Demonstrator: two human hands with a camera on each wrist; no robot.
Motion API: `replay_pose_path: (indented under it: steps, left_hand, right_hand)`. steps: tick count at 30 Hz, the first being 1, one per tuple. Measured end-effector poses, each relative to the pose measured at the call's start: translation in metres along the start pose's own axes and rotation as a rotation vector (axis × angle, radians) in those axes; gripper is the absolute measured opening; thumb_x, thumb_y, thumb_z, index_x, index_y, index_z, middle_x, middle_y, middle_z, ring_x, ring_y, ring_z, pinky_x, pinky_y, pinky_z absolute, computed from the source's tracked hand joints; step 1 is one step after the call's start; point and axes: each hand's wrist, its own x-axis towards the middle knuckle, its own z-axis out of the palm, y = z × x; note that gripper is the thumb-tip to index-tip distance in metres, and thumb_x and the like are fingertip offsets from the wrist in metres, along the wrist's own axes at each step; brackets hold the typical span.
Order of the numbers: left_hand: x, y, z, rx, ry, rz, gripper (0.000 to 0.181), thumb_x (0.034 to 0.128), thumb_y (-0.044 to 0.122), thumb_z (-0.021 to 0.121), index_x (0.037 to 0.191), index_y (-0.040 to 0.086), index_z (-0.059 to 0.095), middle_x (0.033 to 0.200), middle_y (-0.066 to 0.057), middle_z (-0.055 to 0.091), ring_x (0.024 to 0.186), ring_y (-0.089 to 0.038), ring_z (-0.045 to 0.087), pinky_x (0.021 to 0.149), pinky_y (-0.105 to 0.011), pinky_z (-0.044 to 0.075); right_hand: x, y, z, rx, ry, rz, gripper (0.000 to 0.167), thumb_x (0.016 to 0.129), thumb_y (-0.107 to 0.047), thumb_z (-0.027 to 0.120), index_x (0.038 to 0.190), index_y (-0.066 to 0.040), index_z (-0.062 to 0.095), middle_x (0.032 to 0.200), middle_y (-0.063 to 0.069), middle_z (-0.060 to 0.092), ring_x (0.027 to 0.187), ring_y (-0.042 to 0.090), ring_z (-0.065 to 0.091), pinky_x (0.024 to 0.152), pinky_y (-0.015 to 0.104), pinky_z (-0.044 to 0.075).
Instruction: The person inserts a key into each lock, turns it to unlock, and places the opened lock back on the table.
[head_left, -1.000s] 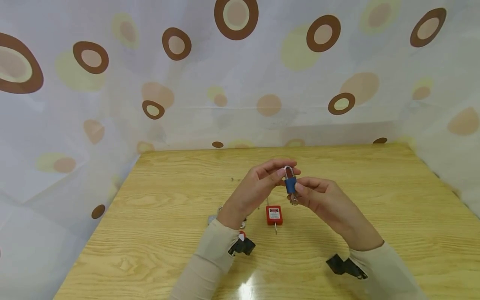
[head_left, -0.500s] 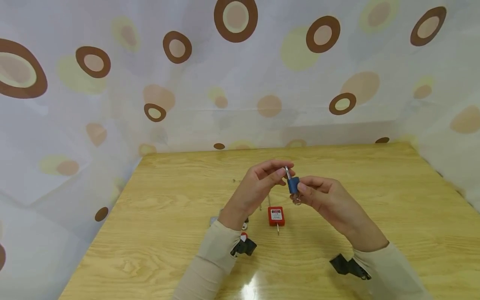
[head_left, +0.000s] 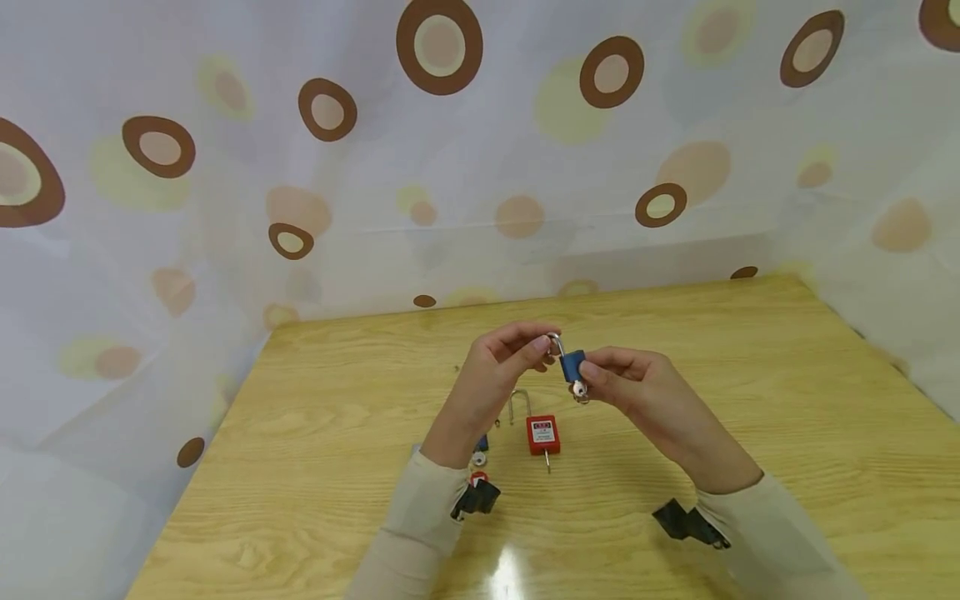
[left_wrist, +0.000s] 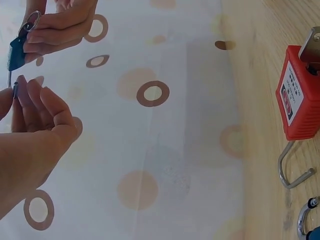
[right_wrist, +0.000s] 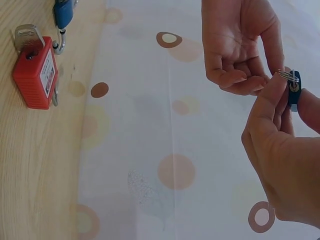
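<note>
Between my hands, above the table, is a small blue padlock (head_left: 572,365). My right hand (head_left: 652,400) grips its body between thumb and fingers. Its silver shackle (head_left: 557,340) is pinched by thumb and fingers of my left hand (head_left: 487,379). The shackle leans left and stands open, with one leg appearing free of the body. A key (head_left: 579,389) on a ring (right_wrist: 287,75) sits at the padlock's lower end. Below lies a red padlock (head_left: 543,438) with a white label, its shackle (left_wrist: 283,167) open and a key (right_wrist: 29,36) in it.
A second blue padlock (right_wrist: 63,14) lies near the red one, partly hidden by the left wrist in the head view. A round silver piece (head_left: 479,459) and a red-and-white piece (head_left: 478,477) show beside that wrist. Patterned sheeting (head_left: 450,167) surrounds the wooden table (head_left: 300,467).
The blue padlock has turned in my hands: its shackle pointed up and now leans left, swung out from the body. Both hands keep their hold. The head view has shifted slightly right.
</note>
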Motion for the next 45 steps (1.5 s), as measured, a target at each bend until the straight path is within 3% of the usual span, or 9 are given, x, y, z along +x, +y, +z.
replay_pose_path:
  steps: [7, 11, 16, 20, 24, 27, 36, 45]
  left_hand:
    - [-0.003, 0.002, 0.000, 0.038, 0.087, -0.050, 0.022, 0.0968, 0.008, 0.058, 0.113, -0.007, 0.062, 0.091, 0.001, 0.065, 0.081, -0.014, 0.058, 0.081, -0.030, 0.049]
    - [-0.004, 0.003, 0.000, 0.074, 0.126, -0.074, 0.020, 0.0951, 0.011, 0.061, 0.108, -0.004, 0.065, 0.091, 0.001, 0.066, 0.080, -0.014, 0.058, 0.080, -0.029, 0.050]
    - [-0.005, 0.005, 0.001, 0.103, 0.163, -0.084, 0.019, 0.0935, 0.010, 0.064, 0.105, -0.004, 0.066, 0.089, 0.001, 0.066, 0.078, -0.016, 0.058, 0.078, -0.029, 0.050]
    - [-0.005, 0.006, 0.001, 0.130, 0.180, -0.095, 0.017, 0.0930, 0.009, 0.064, 0.103, -0.004, 0.067, 0.087, 0.001, 0.066, 0.078, -0.017, 0.059, 0.076, -0.027, 0.051]
    - [-0.005, 0.005, 0.000, 0.207, 0.185, -0.112, 0.016, 0.0923, 0.011, 0.066, 0.102, -0.002, 0.069, 0.086, -0.001, 0.067, 0.082, -0.027, 0.061, 0.073, -0.026, 0.051]
    - [-0.002, 0.003, -0.001, 0.319, 0.168, -0.141, 0.016, 0.0922, 0.014, 0.066, 0.101, 0.002, 0.070, 0.087, -0.006, 0.068, 0.084, -0.032, 0.061, 0.071, -0.026, 0.051]
    - [0.015, -0.010, 0.000, 0.666, 0.050, -0.321, 0.008, 0.0907, 0.013, 0.068, 0.094, 0.007, 0.072, 0.080, -0.004, 0.068, 0.071, -0.013, 0.060, 0.061, -0.024, 0.046]
    - [0.031, -0.042, 0.004, 0.875, -0.069, -0.422, 0.006, 0.0859, 0.010, 0.071, 0.082, 0.006, 0.071, 0.070, 0.000, 0.065, 0.063, -0.013, 0.059, 0.054, -0.021, 0.045]
  right_hand:
    - [-0.001, 0.001, 0.004, -0.053, 0.121, 0.064, 0.013, 0.096, -0.017, 0.061, 0.101, -0.012, 0.071, 0.086, -0.003, 0.067, 0.082, 0.013, 0.063, 0.086, 0.028, 0.051]
    - [-0.002, 0.003, 0.006, -0.123, 0.166, 0.059, 0.016, 0.096, -0.019, 0.062, 0.104, -0.008, 0.070, 0.085, -0.003, 0.068, 0.082, 0.014, 0.065, 0.084, 0.028, 0.052]
    - [-0.001, 0.005, 0.008, -0.191, 0.190, 0.025, 0.027, 0.095, -0.020, 0.062, 0.112, 0.002, 0.066, 0.088, -0.002, 0.068, 0.083, 0.015, 0.065, 0.083, 0.028, 0.052]
    - [0.000, 0.004, 0.010, -0.226, 0.183, -0.026, 0.034, 0.096, -0.016, 0.062, 0.124, 0.003, 0.060, 0.088, 0.001, 0.065, 0.080, 0.015, 0.065, 0.081, 0.028, 0.053]
    - [0.000, 0.004, 0.011, -0.277, 0.177, -0.048, 0.036, 0.095, -0.013, 0.061, 0.127, 0.004, 0.057, 0.086, 0.005, 0.063, 0.078, 0.015, 0.066, 0.079, 0.027, 0.054]
    - [0.000, 0.005, 0.009, -0.325, 0.187, -0.015, 0.035, 0.095, -0.013, 0.062, 0.123, 0.006, 0.058, 0.085, 0.008, 0.064, 0.079, 0.016, 0.067, 0.077, 0.027, 0.054]
    - [0.004, 0.017, 0.000, -0.469, 0.164, 0.168, 0.028, 0.094, -0.010, 0.063, 0.115, 0.008, 0.060, 0.086, 0.012, 0.068, 0.077, 0.020, 0.066, 0.072, 0.029, 0.055]
    - [0.007, 0.038, -0.015, -0.552, 0.086, 0.249, 0.022, 0.093, -0.003, 0.061, 0.110, 0.011, 0.060, 0.082, 0.011, 0.068, 0.078, 0.029, 0.068, 0.071, 0.039, 0.057]
